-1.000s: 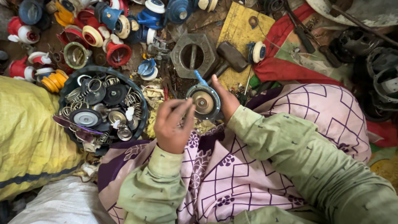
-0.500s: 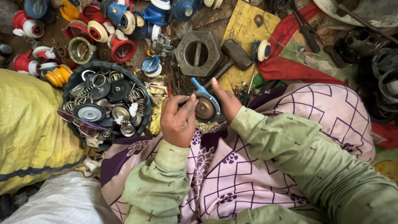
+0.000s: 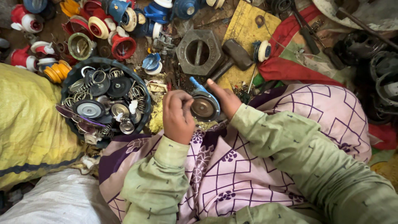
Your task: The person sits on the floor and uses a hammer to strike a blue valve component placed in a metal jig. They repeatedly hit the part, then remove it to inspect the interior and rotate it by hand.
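Right hand [image 3: 226,101] holds round valve part [image 3: 203,107] — left hand [image 3: 177,116] touching.

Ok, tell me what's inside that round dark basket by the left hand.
The basket holds metal rings, coiled springs, dark discs and shiny round caps, heaped together. Whatever lies below that top layer is covered. The left hand is beside it, not in it.
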A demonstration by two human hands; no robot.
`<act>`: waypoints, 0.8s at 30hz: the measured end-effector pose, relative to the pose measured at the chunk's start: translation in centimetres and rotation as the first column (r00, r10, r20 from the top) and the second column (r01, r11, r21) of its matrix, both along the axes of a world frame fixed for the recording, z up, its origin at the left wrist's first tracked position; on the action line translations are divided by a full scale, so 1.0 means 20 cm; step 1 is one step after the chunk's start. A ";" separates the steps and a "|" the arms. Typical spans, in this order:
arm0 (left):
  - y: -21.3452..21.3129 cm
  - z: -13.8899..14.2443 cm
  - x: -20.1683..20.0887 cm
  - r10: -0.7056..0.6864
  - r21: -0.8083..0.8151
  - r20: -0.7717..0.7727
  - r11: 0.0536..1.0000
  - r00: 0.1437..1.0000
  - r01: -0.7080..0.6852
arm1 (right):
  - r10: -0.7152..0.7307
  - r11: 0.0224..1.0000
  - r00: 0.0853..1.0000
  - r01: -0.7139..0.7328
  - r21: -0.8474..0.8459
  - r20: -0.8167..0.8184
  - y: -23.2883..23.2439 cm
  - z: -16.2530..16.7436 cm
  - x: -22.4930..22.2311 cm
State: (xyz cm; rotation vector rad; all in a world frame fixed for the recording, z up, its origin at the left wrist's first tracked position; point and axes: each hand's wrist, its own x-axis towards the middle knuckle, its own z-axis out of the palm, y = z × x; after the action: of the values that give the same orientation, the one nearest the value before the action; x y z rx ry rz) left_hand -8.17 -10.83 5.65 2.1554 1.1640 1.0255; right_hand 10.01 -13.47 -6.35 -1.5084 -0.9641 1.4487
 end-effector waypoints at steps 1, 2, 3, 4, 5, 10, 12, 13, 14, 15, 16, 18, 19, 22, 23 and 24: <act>0.00 0.00 0.00 0.011 -0.014 -0.014 1.000 1.000 -0.011 | 0.043 0.994 0.994 -0.052 0.091 0.100 0.00 0.00 0.00; -0.01 0.01 0.00 0.022 -0.028 -0.028 0.999 0.999 -0.023 | 0.075 0.978 0.977 -0.112 0.177 0.202 0.00 -0.01 -0.01; -0.02 0.01 0.00 0.000 0.003 -0.048 1.000 0.999 0.000 | -0.018 0.999 0.997 0.015 0.042 0.078 0.00 -0.01 -0.01; -0.03 0.02 0.01 -0.024 0.031 -0.069 0.999 0.997 0.026 | -0.130 0.986 0.991 0.125 -0.111 -0.034 -0.01 -0.02 -0.02; -0.05 0.03 0.01 -0.049 0.057 -0.092 0.997 0.995 0.055 | -0.255 0.938 0.959 0.213 -0.272 -0.127 -0.01 -0.03 -0.02; -0.04 0.07 0.03 -0.124 0.135 -0.036 0.983 0.992 0.128 | -0.255 0.965 0.955 0.262 0.026 -0.154 -0.06 -0.13 -0.02; -0.03 0.08 0.03 -0.113 0.141 -0.015 0.983 0.994 0.114 | -0.204 0.947 0.976 0.176 0.269 0.080 -0.07 -0.18 -0.01; -0.03 0.08 0.03 -0.091 0.125 0.004 0.988 0.996 0.089 | -0.195 0.911 0.947 0.078 0.405 0.256 -0.08 -0.21 -0.01; -0.03 0.09 0.03 -0.069 0.109 0.025 0.992 0.997 0.065 | -0.207 0.858 0.882 -0.045 0.512 0.424 -0.08 -0.24 -0.01; -0.03 0.09 0.03 -0.045 0.110 0.026 0.993 0.999 0.042 | -0.187 0.925 0.960 0.101 0.365 0.208 -0.08 -0.26 -0.01; -0.04 0.09 0.03 -0.020 0.112 0.028 0.994 0.999 0.017 | -0.201 0.963 0.979 0.202 0.176 -0.021 -0.08 -0.29 -0.01; -0.04 0.09 0.03 -0.021 0.071 0.029 0.997 0.999 0.019 | -0.180 0.974 0.983 0.176 0.143 0.019 -0.08 -0.33 0.00; -0.04 0.09 0.02 -0.049 0.029 0.032 0.998 0.998 0.048 | -0.145 0.954 0.946 0.057 0.293 0.289 -0.09 -0.35 0.01; -0.04 0.07 0.03 -0.113 0.002 0.033 0.994 0.993 0.113 | -0.138 0.895 0.842 -0.119 0.430 0.522 -0.10 -0.37 0.05; -0.04 0.06 0.04 -0.128 0.010 0.030 0.992 0.991 0.127 | -0.132 0.885 0.848 -0.131 0.446 0.513 -0.10 -0.37 0.06; -0.04 0.05 0.05 -0.130 -0.008 0.011 0.992 0.992 0.130 | -0.132 0.885 0.833 -0.145 0.442 0.537 -0.10 -0.36 0.06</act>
State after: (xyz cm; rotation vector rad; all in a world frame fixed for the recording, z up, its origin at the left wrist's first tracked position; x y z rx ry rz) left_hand -7.23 -11.72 6.61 2.1845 1.0073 0.9719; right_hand 11.29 -15.52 -13.65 -1.5670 -1.5417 0.6798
